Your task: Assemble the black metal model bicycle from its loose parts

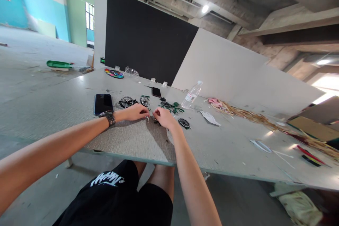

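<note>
small metal part (pixel 150 118) on grey mat, pinched between both hands, details unclear

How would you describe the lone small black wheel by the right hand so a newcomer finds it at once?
Start at the long grey table and find the clear plastic bottle lying near its far edge. Come toward the person's right hand: the wheel lies flat just right of that wrist. Unlike the spoked wheels beyond the left hand, it lies apart from the other parts.
</note>
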Motion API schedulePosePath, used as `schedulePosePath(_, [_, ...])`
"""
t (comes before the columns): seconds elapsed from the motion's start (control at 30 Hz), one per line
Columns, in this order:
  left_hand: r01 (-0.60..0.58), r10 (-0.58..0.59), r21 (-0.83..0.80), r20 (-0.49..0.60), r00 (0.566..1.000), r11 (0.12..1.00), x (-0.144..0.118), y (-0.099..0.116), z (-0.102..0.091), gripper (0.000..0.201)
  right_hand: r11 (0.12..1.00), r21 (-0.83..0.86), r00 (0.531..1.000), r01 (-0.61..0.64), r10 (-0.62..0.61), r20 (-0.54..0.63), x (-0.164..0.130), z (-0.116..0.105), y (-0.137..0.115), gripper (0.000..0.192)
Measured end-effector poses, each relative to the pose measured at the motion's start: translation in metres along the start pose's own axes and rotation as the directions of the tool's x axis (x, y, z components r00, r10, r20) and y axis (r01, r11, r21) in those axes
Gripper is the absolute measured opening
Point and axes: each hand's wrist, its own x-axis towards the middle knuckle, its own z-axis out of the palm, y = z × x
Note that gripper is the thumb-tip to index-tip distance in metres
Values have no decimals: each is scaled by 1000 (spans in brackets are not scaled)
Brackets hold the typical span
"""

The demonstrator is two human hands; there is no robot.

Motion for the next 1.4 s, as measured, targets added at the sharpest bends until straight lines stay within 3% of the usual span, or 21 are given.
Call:
schedulePosePath(0.47, [-1, 1, -5, 10, 1000, 1000, -1, 2, -2, 37, 999, 53, 1000, 14, -15, 15, -2, -1, -2, 12])
schedulePosePath(0.73, [-2, 3, -22, 11, 1000, 1000, 0, -2, 1, 35, 1000, -22, 998, 14, -13, 56, -3, -2, -2, 12])
schedulePosePath(1.4, [3, -2, -38, 20, 1000, 999, 0, -2, 1, 32, 1000, -8, 998, 22, -22, 66, -4, -3, -3, 13])
